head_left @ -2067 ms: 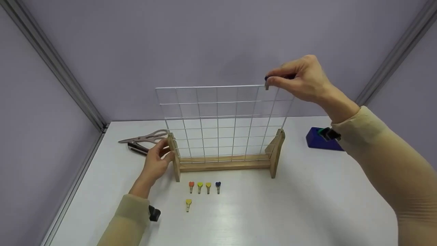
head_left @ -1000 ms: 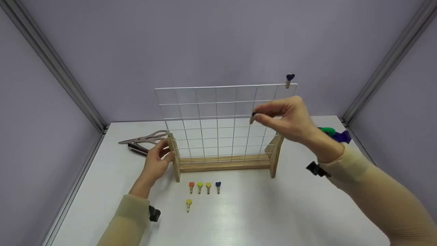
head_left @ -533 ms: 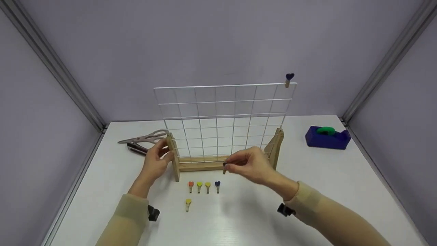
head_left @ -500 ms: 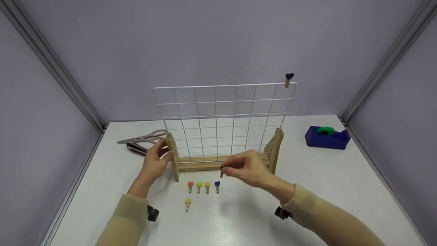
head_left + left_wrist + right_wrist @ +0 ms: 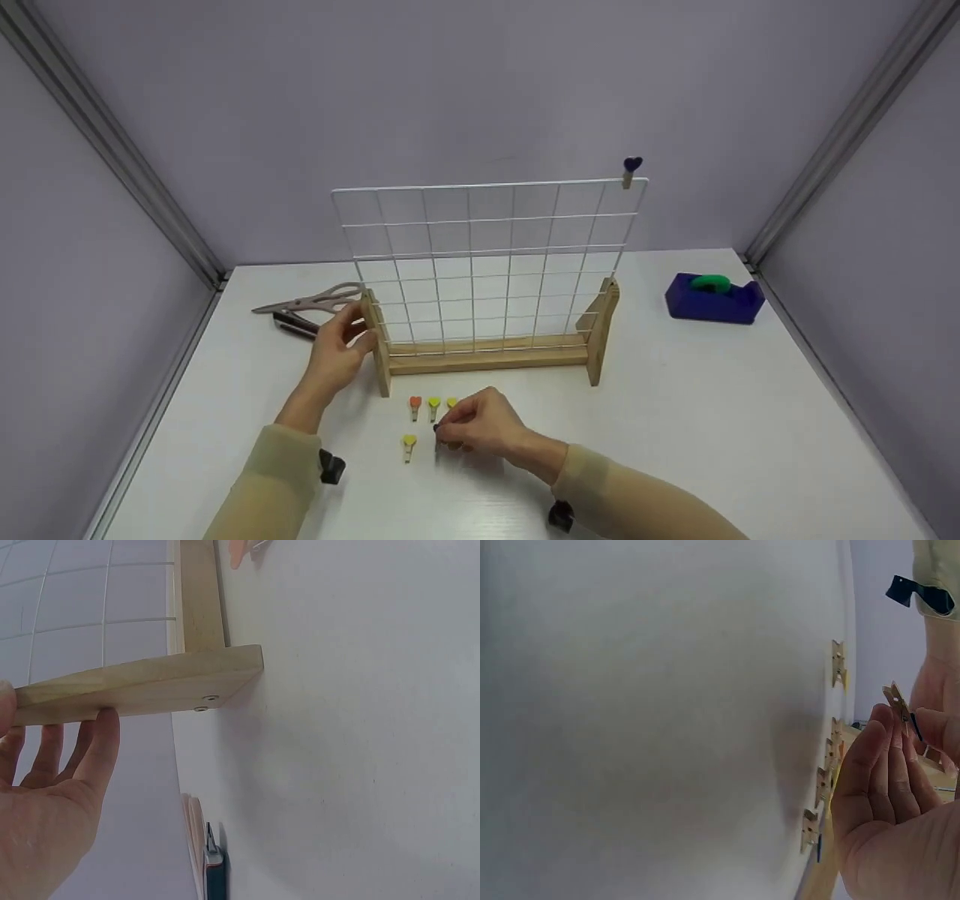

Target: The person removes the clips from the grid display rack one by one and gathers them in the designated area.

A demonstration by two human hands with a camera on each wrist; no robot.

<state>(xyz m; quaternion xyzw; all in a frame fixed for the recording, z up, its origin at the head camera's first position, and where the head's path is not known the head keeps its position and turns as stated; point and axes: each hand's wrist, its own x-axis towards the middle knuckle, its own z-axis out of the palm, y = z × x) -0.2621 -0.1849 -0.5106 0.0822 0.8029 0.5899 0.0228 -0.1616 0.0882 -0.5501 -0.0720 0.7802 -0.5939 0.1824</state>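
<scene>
My left hand (image 5: pixel 335 360) grips the left wooden upright (image 5: pixel 142 686) of a wire grid stand (image 5: pixel 487 360). Between thumb and fingertips, my right hand (image 5: pixel 487 424) pinches a mini clothespin with a dark blue heart (image 5: pixel 898 706), held just over the table. Beside it lie an orange-red heart clothespin (image 5: pixel 415 407), a yellow-green one (image 5: pixel 434 406) and a yellow one (image 5: pixel 451 403), in a row. Another blue-heart clothespin (image 5: pixel 810 831) in that row is covered by my right hand in the head view. A separate yellow-heart clothespin (image 5: pixel 409 444) lies nearer me. One blue-heart clothespin (image 5: pixel 631 169) is clipped on the grid's top wire at right.
Scissors (image 5: pixel 307 301) and a dark-handled utility knife (image 5: pixel 295 325) lie left of the stand, close to my left hand. At the right a blue tape dispenser with a green core (image 5: pixel 712 301) stands on the white table (image 5: pixel 697 420). Walls close in the back and sides.
My right hand has come down from the grid's top wire to the table, carrying a blue-heart clothespin leftward and toward me. The left hand stays on the upright.
</scene>
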